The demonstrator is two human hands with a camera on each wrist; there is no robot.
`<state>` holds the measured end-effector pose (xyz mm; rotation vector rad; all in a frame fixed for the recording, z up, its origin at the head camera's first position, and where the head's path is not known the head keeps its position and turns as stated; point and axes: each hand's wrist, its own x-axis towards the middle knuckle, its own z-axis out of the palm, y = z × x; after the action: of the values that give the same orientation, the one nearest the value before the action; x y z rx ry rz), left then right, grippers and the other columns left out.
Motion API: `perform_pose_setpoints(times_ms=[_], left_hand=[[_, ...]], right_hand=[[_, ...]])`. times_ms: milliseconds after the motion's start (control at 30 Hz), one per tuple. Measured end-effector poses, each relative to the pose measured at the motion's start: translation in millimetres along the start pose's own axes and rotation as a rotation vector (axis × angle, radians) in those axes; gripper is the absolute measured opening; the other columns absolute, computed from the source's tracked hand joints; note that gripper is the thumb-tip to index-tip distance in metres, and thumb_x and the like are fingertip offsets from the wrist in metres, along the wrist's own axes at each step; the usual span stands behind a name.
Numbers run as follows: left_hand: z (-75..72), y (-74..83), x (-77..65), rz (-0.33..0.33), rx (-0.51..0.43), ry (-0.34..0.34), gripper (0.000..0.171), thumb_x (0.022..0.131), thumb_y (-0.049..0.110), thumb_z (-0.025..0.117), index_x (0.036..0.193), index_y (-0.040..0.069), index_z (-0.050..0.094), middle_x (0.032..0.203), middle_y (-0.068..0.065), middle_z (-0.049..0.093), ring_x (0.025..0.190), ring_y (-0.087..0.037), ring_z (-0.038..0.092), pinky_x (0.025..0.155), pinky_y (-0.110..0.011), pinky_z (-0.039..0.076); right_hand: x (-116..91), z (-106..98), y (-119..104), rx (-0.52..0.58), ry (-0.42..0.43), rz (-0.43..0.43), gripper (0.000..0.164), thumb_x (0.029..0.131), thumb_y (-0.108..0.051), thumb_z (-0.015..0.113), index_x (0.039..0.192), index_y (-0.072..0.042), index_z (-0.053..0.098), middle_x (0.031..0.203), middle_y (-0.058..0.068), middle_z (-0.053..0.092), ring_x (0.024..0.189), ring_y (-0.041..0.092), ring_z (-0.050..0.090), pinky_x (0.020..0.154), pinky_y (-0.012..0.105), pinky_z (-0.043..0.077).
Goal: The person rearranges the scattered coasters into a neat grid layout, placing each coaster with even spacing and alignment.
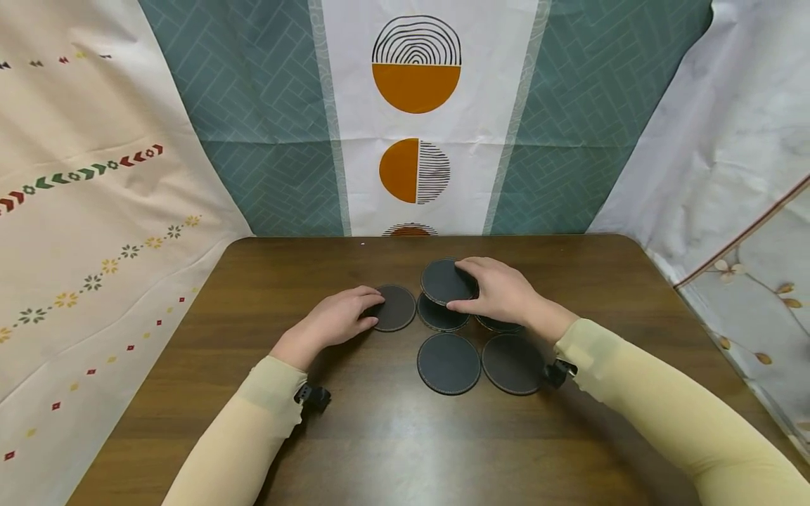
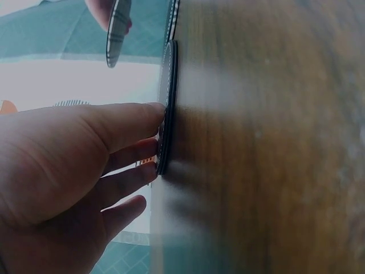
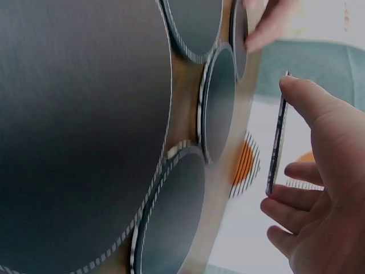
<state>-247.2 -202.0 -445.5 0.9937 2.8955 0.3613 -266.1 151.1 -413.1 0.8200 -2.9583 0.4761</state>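
Observation:
Several round dark coasters with stitched rims are in view. My right hand (image 1: 500, 287) pinches one raised coaster (image 1: 443, 281) by its rim, thumb on one side and fingers on the other. The right wrist view shows this coaster (image 3: 278, 137) edge-on, apart from those on the table. Farther left, my left hand (image 1: 338, 316) has its thumb and fingertips at the rim of another coaster (image 1: 397, 309), which lies flat. In the left wrist view, the thumb and fingers meet this coaster's edge (image 2: 169, 108) from the same side.
Below the raised coaster lies another coaster (image 1: 443, 318), partly covered. One more coaster (image 1: 500, 325) is mostly hidden under the right hand. Nearer me, a front coaster (image 1: 448, 363) sits beside a right-hand coaster (image 1: 512, 364). Patterned cloth (image 1: 266, 140) hangs behind the brown wooden table (image 1: 354, 450).

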Motion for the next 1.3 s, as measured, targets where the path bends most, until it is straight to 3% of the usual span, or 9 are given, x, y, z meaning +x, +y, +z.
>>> perform_pose_setpoints(times_ms=[600,1033,1300], left_hand=[[2.0,0.0,0.1,-0.019,0.007,-0.011,0.049,0.108,0.022,0.075,0.152,0.003,0.065,0.156,-0.016,0.061,0.144,-0.035,0.059,0.117,-0.053,0.049],[-0.9,0.3,3.1,-0.018,0.002,-0.02,0.048,0.109,0.019,0.074,0.153,0.004,0.065,0.157,-0.015,0.06,0.146,-0.035,0.057,0.117,-0.055,0.048],[-0.1,-0.2,1.0,-0.017,-0.001,-0.021,0.046,0.11,0.015,0.072,0.154,0.005,0.064,0.158,-0.014,0.06,0.146,-0.035,0.057,0.116,-0.056,0.049]], right_hand=[[-23,22,-56,-0.021,-0.043,-0.157,0.088,0.091,-0.065,0.085,0.156,-0.009,0.064,0.159,0.013,0.059,0.15,0.047,0.051,0.119,0.059,0.046],[-36,39,-87,-0.039,-0.077,-0.291,0.083,0.091,-0.064,0.085,0.151,-0.009,0.068,0.159,0.011,0.06,0.149,0.039,0.054,0.122,0.05,0.044],[-41,54,-100,-0.062,-0.084,-0.377,0.082,0.091,-0.065,0.084,0.148,-0.008,0.07,0.156,0.01,0.062,0.146,0.029,0.057,0.128,0.044,0.036]])
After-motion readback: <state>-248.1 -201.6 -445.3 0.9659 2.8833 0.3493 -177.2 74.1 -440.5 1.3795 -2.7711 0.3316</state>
